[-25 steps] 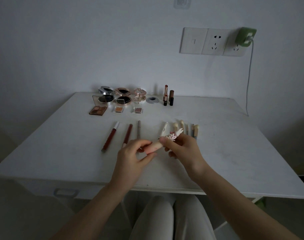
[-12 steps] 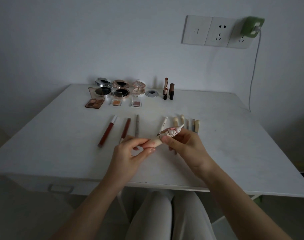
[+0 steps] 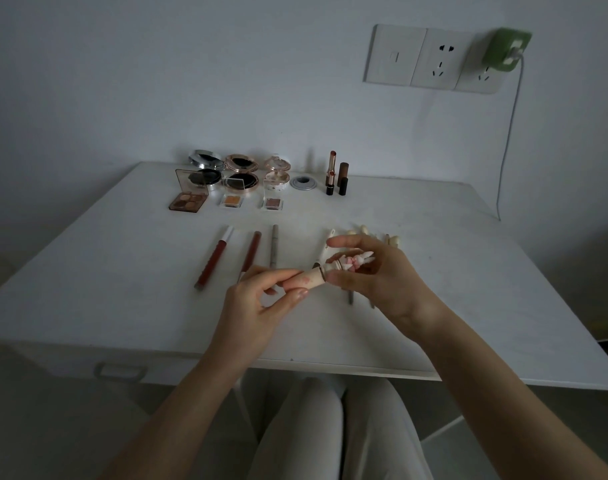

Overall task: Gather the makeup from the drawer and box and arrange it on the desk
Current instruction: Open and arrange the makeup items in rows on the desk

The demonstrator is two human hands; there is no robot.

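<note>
I am holding a cream lip tube (image 3: 306,280) level above the desk (image 3: 122,278), my left hand (image 3: 257,306) pinching its body and my right hand (image 3: 375,277) gripping its rabbit-topped cap (image 3: 351,265). Two red glosses (image 3: 214,259) and a pencil (image 3: 274,244) are lying side by side beyond. Open compacts (image 3: 242,173) and two lipsticks (image 3: 331,173) are standing at the back.

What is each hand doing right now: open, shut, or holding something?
Left hand: pinches the cream tube.
Right hand: pinches the bunny-topped cap.
</note>
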